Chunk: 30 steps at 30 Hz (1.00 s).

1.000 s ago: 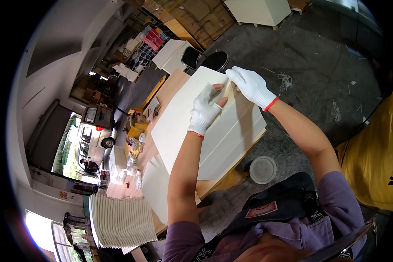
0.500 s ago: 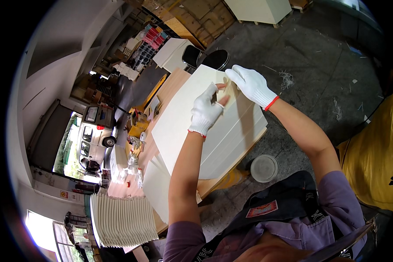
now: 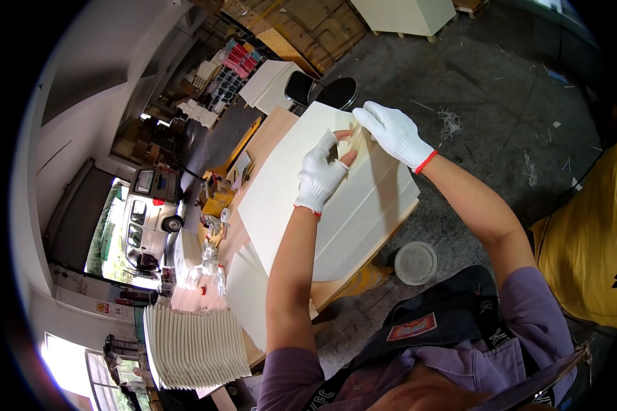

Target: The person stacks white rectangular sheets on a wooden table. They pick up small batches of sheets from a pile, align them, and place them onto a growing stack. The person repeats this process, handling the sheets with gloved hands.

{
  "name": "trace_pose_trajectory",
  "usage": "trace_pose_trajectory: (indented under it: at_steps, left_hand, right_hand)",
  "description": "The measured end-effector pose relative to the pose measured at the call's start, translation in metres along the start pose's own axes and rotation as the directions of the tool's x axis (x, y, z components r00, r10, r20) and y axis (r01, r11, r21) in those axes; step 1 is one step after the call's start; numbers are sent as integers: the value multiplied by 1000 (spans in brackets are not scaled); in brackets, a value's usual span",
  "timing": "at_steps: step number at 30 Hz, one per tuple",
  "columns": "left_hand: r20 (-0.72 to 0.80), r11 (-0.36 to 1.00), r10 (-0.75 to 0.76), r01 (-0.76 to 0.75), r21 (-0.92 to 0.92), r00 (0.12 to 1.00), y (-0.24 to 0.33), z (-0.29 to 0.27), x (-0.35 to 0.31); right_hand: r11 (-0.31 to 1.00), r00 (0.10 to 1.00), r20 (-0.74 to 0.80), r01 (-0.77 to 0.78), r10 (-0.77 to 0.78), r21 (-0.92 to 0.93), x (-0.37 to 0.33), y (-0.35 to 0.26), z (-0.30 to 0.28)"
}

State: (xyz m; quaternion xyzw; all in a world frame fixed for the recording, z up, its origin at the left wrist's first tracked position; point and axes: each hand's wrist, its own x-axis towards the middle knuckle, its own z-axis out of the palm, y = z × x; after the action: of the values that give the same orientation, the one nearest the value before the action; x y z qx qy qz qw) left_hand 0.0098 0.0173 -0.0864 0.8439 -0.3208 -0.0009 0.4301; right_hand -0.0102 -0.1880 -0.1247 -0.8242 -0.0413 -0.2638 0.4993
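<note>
Head view: gloved left hand (image 3: 320,175) and right hand (image 3: 393,130) pinch one tan strip (image 3: 358,142) between their fingertips, on top of the white panel stack (image 3: 301,198). Beside the stack, one round grey lid (image 3: 415,263) on the floor; below-left, one ribbed white pile (image 3: 195,337).

Left hand (image 3: 320,175) and right hand (image 3: 393,130) in white knit cloth gloves, red cuff trim. Under the fingers: cream panel (image 3: 301,185), smooth, matt, painted-looking board. Between the fingertips a thin tan strip (image 3: 358,140), papery. Beneath the panel, wooden bench (image 3: 271,137), bare tan. Floor (image 3: 487,75): rough grey concrete.
</note>
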Motion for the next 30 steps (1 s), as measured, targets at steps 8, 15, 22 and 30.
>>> trace_pose_trajectory:
  at_steps: [8, 15, 22, 30]
  left_hand:
    - [-125, 958, 185, -151, 245, 975, 15, 6, -2]
    - [3, 972, -157, 154, 178, 988, 20, 5, -1]
    - [-8, 982, -69, 70, 174, 998, 20, 5, -1]
    - [-106, 968, 103, -75, 239, 989, 13, 3, -1]
  right_hand:
    - [999, 999, -40, 36, -37, -25, 1, 6, 4]
    - [999, 999, -25, 33, -34, -36, -2, 2, 1]
    - [1000, 999, -41, 7, -6, 10, -2, 7, 2]
    - [1000, 1000, -18, -5, 5, 25, -1, 3, 2]
